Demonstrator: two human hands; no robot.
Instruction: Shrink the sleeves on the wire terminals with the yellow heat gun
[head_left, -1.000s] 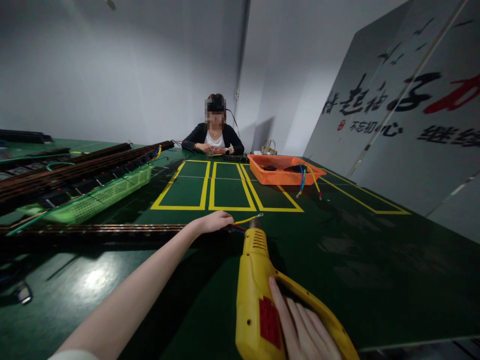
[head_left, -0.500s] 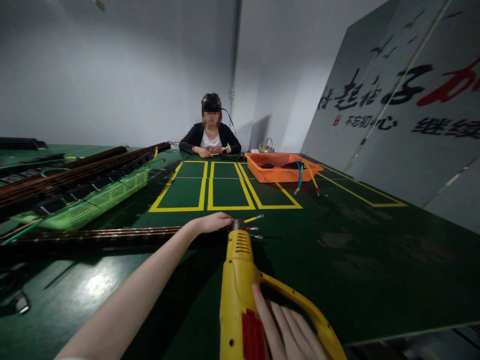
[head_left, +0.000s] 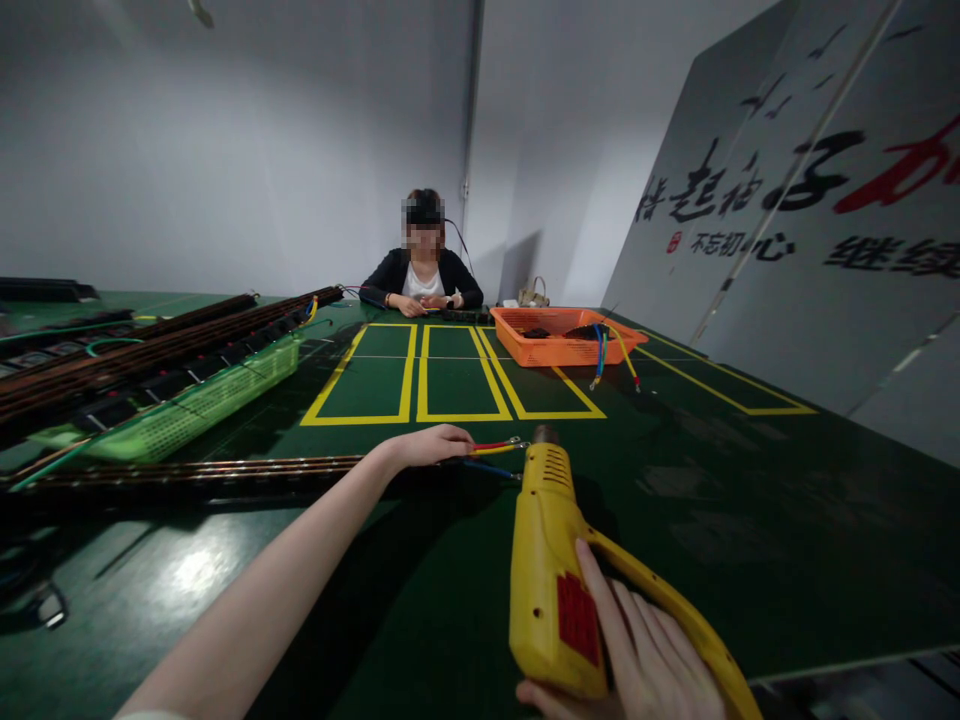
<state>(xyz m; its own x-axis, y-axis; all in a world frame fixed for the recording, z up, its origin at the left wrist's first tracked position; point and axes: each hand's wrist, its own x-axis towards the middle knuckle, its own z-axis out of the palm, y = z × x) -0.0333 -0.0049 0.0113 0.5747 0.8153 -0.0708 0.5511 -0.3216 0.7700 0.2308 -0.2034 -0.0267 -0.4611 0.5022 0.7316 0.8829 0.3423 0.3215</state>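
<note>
From the head camera, looking forward and down over a dark green table (head_left: 750, 520), I judge that I am heating the ends of a small bundle of wires with a heat gun, the nozzle aimed at their tips. My left hand (head_left: 427, 446) reaches out at the middle of the table with its fingers (head_left: 457, 436) closed in a pinch on the wires (head_left: 491, 449), a red, a yellow and a blue one, which stick out to the right with small metal terminals at their ends. They run from a long dark power strip (head_left: 187, 472) lying flat to the left of that hand. My right hand (head_left: 645, 665), low in the picture, is wrapped around the handle of the yellow heat gun (head_left: 555, 570), fingers curled firmly on it. The gun's metal nozzle points away from me and sits just beside the wire ends, slightly right of them; whether it touches them I cannot tell. The next move, I judge, calls for a steady aim at the terminals while keeping my pinching fingers clear of the hot air. Farther off stand an orange basket (head_left: 559, 348) with wires hanging over its rim, a green basket (head_left: 195, 405) holding more strips, and a seated person (head_left: 421, 275) across the table.
</note>
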